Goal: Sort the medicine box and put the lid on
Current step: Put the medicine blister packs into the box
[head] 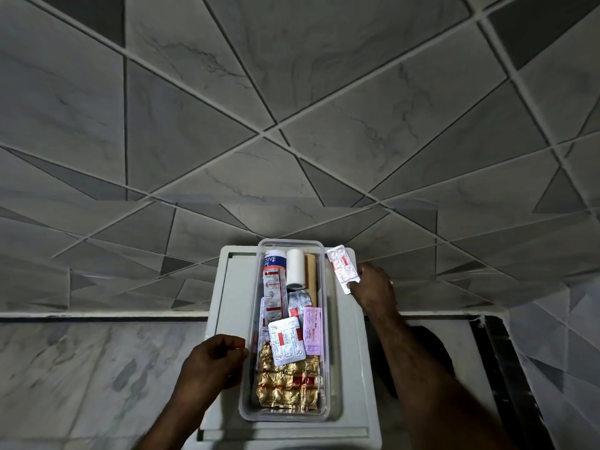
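Observation:
A clear plastic medicine box (334, 368) stands on a white stool top (354, 352). Inside lie a gold blister pack (287, 388), a white blister strip with red print (287, 341), a pink strip (312, 329), a white tape roll (295, 267), an adhesive tape tube (274, 259) and more strips. My right hand (373, 287) holds a white blister strip (342, 267) just outside the box's far right corner. My left hand (216, 358) rests curled against the box's left wall. No lid is in view.
The stool stands on grey tiled floor (292, 92). A marble step (81, 368) runs along the left. A dark object (431, 349) lies under my right forearm, right of the stool.

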A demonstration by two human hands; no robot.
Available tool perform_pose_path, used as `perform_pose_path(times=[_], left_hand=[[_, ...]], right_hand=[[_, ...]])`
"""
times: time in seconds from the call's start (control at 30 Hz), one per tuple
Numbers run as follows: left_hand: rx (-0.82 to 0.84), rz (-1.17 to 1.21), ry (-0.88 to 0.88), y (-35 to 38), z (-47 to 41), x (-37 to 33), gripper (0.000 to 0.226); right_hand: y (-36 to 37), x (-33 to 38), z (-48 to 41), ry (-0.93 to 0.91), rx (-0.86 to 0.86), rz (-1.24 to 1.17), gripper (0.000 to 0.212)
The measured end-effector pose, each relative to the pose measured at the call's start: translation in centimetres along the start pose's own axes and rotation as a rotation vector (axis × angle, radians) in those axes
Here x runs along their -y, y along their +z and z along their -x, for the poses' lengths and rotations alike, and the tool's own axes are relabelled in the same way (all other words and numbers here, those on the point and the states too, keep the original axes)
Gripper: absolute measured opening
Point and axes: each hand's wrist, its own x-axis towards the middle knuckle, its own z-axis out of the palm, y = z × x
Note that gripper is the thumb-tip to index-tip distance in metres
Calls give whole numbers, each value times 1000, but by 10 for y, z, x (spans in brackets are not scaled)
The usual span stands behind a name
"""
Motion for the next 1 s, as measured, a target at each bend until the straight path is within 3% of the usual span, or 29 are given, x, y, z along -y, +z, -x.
perform_pose_path(times=[0.17, 0.2, 0.33, 0.5, 0.63, 1.0], left_hand=[[-23, -22, 6, 2, 0, 2, 5], [-29, -27, 7, 2, 0, 3, 5], [-52, -33, 13, 3, 0, 6, 6], [-37, -38, 20, 3, 0, 6, 5], [-40, -49, 24, 3, 0, 7, 4], [-49, -20, 38, 4, 1, 12, 5]], right_hand=[[-7, 6, 0, 96, 12, -150, 17], [-9, 5, 1, 144, 25, -240, 9], [-20, 11, 18, 328, 107, -743, 12], [-45, 32, 59, 368, 242, -1156, 5], [-44, 52, 84, 320, 338, -1097, 5], [-29, 55, 110, 219, 346, -788, 12]])
